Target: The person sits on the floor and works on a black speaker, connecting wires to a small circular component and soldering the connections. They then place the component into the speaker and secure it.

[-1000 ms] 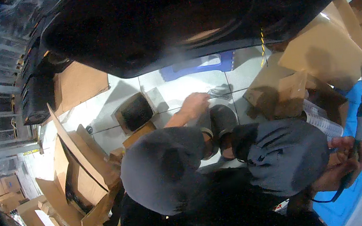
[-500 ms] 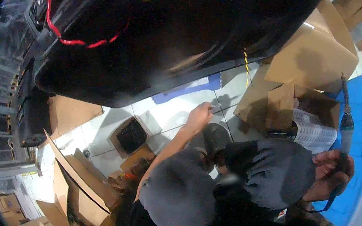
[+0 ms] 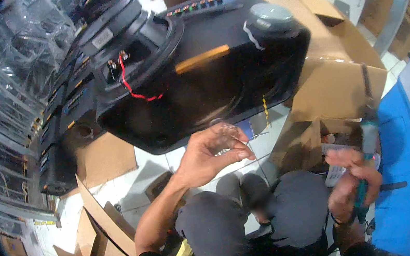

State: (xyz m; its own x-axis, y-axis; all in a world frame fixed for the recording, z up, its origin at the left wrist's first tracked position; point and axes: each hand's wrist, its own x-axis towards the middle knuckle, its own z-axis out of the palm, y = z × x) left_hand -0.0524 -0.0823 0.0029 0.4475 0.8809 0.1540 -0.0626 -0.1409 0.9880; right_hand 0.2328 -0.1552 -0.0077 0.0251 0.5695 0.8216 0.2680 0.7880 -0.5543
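In front of my knees, my left hand (image 3: 216, 152) pinches a thin silvery wire (image 3: 258, 135), probably solder, with a loop of it over the fingers. At the right, my right hand (image 3: 354, 180) wraps round the green handle of a soldering iron (image 3: 368, 136), its tip pointing up and away; motion blurs it somewhat. Just beyond my left hand stands a large black speaker cabinet (image 3: 177, 113). A round black speaker driver (image 3: 124, 40) rests on it, with a twisted red wire (image 3: 128, 84) hanging from its terminals. A white wire (image 3: 253, 37) and a yellow-black wire (image 3: 266, 110) also hang there.
A blue plastic surface (image 3: 397, 137) lies to my right. Open cardboard boxes stand at the right (image 3: 346, 87) and lower left (image 3: 100, 237). More black cabinets (image 3: 66, 126) line the left, beside plastic-wrapped goods (image 3: 21, 54). White floor tiles (image 3: 178, 158) show below the cabinet.
My right hand has picked up the soldering iron from beside the blue surface. My left hand has risen from near the floor toward the cabinet. The view has tilted up, showing the driver.
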